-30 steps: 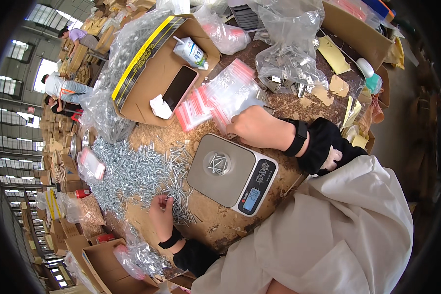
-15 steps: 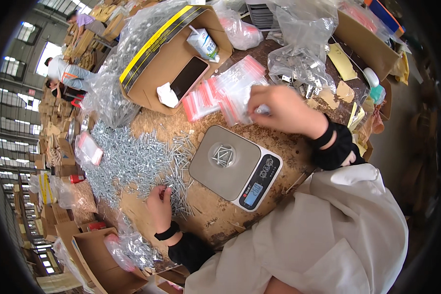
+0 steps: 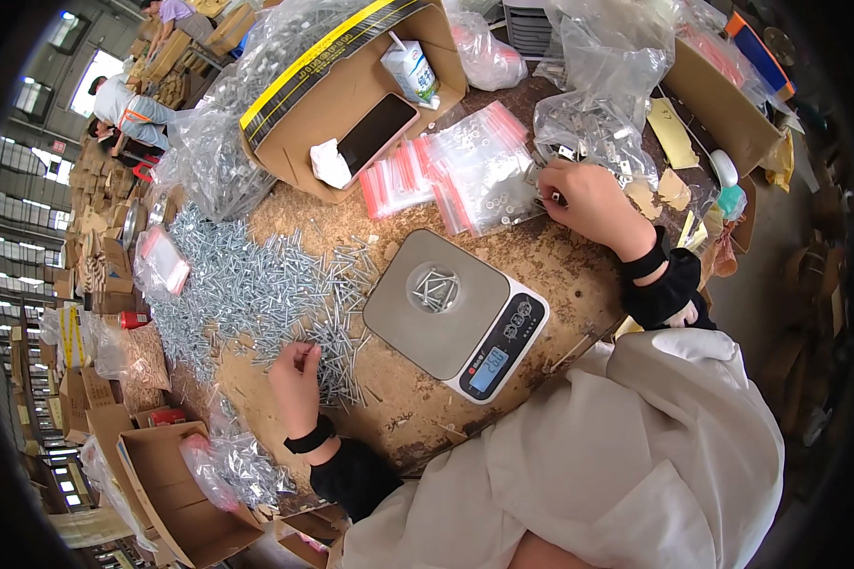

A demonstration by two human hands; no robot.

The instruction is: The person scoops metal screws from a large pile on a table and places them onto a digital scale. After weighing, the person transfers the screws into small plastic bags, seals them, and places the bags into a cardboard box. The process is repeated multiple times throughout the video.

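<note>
My left hand (image 3: 297,387) is closed in a pinch at the near edge of a spread pile of silver screws (image 3: 247,294). What its fingertips hold, if anything, cannot be made out. At the right, the fingers of my right hand (image 3: 593,207) are curled at the border between the red-edged zip bags (image 3: 484,175) and a clear plastic bag of metal pieces (image 3: 579,128). Its grip is partly hidden. Between my hands lies a kitchen scale (image 3: 417,332) with a lit display. A small clear round cup (image 3: 434,287) on its plate holds several screws.
Behind the scale stands an open cardboard box (image 3: 294,142) with a phone (image 3: 378,133), a drink carton (image 3: 411,71) and a crumpled tissue (image 3: 329,164). Another carton (image 3: 176,493) is at the lower left. Torn yellow paper (image 3: 672,133) lies right. Two people are in the far left background.
My right hand has moved right, off the zip bags to the bag of metal pieces. My left hand has shifted slightly left and stays pinched by the screws. The view has moved slightly.
</note>
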